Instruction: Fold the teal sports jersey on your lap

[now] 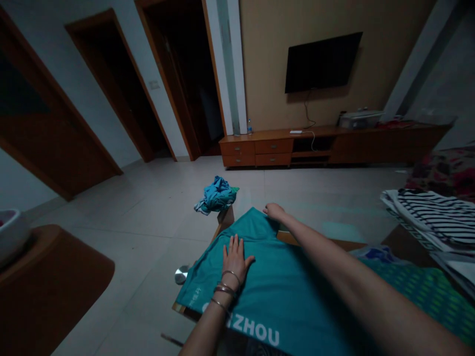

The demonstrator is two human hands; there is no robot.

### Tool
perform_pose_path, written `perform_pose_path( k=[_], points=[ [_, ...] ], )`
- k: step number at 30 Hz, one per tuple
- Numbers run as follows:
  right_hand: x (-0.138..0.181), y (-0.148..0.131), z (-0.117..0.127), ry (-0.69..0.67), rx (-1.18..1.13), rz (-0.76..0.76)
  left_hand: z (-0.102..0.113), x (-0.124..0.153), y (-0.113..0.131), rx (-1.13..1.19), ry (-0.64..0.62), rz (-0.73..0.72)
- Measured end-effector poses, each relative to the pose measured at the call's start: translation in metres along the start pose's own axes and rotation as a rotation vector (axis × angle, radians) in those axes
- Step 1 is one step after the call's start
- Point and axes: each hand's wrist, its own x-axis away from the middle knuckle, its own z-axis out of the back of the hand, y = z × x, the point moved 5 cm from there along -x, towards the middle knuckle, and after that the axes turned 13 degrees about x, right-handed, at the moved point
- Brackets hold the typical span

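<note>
A teal T-shirt [282, 287] with white lettering lies spread over a table in front of me. My left hand [236, 258], with bangles at the wrist, rests flat on the shirt with its fingers spread. Reaching to the far side, my right hand [274, 211] has its fingers closed at the edge of the shirt's sleeve. My right forearm passes above the fabric and hides part of it. Beyond the shirt, a crumpled heap of blue and green clothes [218, 195] sits at the table's far left corner.
Folded clothes [434, 215], striped black and white on top, are stacked at the right. Nearer lies a green patterned garment [426, 291]. A wooden stand [70, 282] with a white bowl [13, 235] is at the left. A long cabinet [274, 151] stands under a wall television [322, 63].
</note>
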Motion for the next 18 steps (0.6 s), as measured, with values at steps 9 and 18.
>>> perform_pose_path(
  k=[9, 18],
  points=[
    [-0.068, -0.046, -0.031, -0.125, -0.032, -0.074, -0.007, -0.003, -0.003, 0.015, 0.0, 0.046],
    [-0.062, -0.051, -0.007, 0.006, -0.27, 0.112, -0.011, -0.001, -0.008, 0.062, 0.097, 0.047]
  ],
)
